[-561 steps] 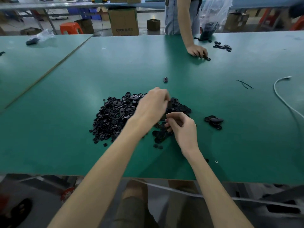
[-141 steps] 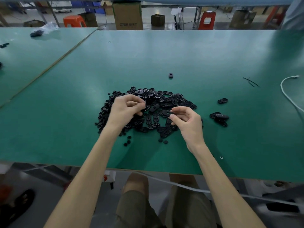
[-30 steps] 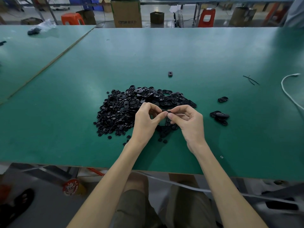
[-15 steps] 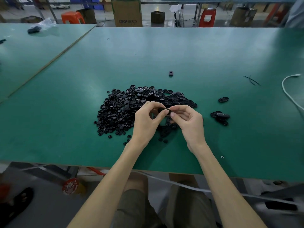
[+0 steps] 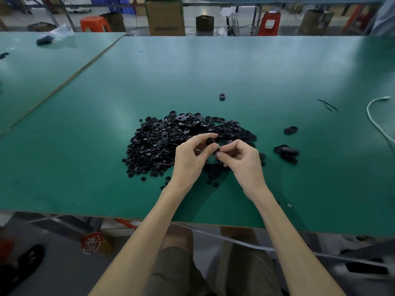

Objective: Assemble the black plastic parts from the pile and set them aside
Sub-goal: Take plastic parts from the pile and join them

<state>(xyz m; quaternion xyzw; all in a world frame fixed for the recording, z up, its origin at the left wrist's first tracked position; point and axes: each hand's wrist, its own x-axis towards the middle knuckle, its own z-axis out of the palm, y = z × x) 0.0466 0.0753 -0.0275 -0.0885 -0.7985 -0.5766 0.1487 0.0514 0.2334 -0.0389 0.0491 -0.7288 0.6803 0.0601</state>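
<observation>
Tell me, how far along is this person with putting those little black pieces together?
Early days, it seems. Done: a small cluster and a single piece lie set aside on the right, seemingly finished. In hand: the left hand and right hand pinch a black part between them. Left: the big pile of loose parts on the green table.

left hand (image 5: 190,159), right hand (image 5: 243,162): bare | shorts (image 5: 175,268): olive-grey, above knees
</observation>
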